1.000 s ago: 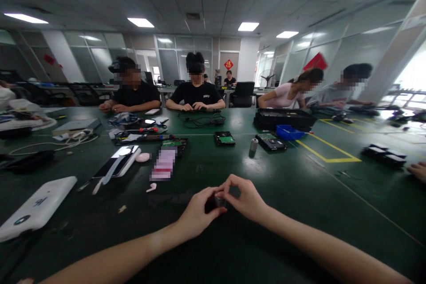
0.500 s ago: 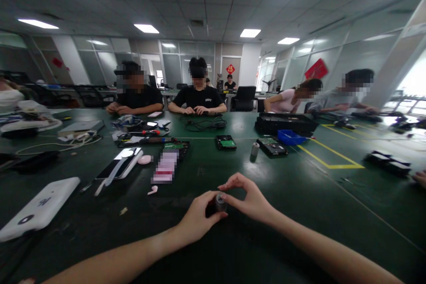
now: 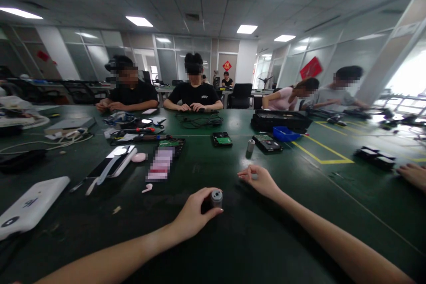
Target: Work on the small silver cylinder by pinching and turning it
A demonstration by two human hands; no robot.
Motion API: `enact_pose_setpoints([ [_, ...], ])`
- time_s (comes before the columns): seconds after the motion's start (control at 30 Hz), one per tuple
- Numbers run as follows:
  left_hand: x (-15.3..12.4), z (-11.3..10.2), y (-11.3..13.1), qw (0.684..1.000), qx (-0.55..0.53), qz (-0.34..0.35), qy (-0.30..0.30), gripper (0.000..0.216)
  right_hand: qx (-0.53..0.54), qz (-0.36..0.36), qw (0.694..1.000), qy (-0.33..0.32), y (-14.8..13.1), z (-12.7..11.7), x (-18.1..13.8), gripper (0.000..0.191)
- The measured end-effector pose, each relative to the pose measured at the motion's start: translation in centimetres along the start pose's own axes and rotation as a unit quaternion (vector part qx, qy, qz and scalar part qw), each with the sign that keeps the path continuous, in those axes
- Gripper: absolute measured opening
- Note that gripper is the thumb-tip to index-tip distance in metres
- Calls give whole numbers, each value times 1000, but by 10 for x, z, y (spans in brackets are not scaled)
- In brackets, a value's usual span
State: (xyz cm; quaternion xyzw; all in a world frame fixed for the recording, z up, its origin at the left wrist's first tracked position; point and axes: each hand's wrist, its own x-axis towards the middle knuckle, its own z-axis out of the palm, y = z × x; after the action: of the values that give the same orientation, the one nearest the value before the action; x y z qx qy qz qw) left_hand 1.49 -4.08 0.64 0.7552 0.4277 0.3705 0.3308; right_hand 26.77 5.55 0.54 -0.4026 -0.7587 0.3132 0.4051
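Note:
A small grey metal cylinder (image 3: 216, 199), which looks like a little electric motor, stands upright with dark holes in its top face. My left hand (image 3: 195, 213) curls round it from the left, thumb on the near side and forefinger on the far side. Off to the right and farther forward, my right hand (image 3: 259, 180) is low over the table with its thumb and forefinger pinched together. Whatever lies in that pinch, if anything, is too small to make out. Beyond this hand a second, similar metal cylinder (image 3: 250, 145) stands by a hard drive (image 3: 268, 143).
Another hard drive (image 3: 222, 139) lies mid-table, near a blue tray (image 3: 285, 134) and a black case (image 3: 279, 120). On the left are a phone (image 3: 161, 163), a pink earbud (image 3: 147, 188), tools and a white device (image 3: 33, 206). A person's hand (image 3: 412, 173) rests at the right edge. Several people sit opposite.
My right hand has left the top of the cylinder and moved right and forward, its fingers pinched. My left hand still holds the cylinder. The view has shifted slightly.

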Motion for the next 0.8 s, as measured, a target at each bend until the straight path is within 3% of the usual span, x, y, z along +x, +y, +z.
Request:
enact_pose_setpoints([
  [0.13, 1, -1, 2, 1000, 5, -5, -6, 39, -23, 7, 999, -27, 24, -1, -2, 34],
  [0.27, 1, -1, 0, 1000, 2, -8, -7, 39, -35, 19, 999, -27, 25, 1, -2, 36],
  [0.37, 1, 1, -3, 1000, -2, -1, -6, 39, -11, 25, 1000, -1, 9, 5, -2, 39],
  [0.47, 1, 3, -7, 1000, 2, 6, 2, 39, 79, -7, 997, 23, -24, 21, -5, 39],
  [0.6, 1, 4, -9, 1000, 22, 9, 15, 35, 177, -28, 983, -32, -67, 51, -14, 37],
  [0.8, 1, 4, -9, 999, 35, -2, 20, 27, 163, -38, 983, -69, -67, 68, -21, 35],
])
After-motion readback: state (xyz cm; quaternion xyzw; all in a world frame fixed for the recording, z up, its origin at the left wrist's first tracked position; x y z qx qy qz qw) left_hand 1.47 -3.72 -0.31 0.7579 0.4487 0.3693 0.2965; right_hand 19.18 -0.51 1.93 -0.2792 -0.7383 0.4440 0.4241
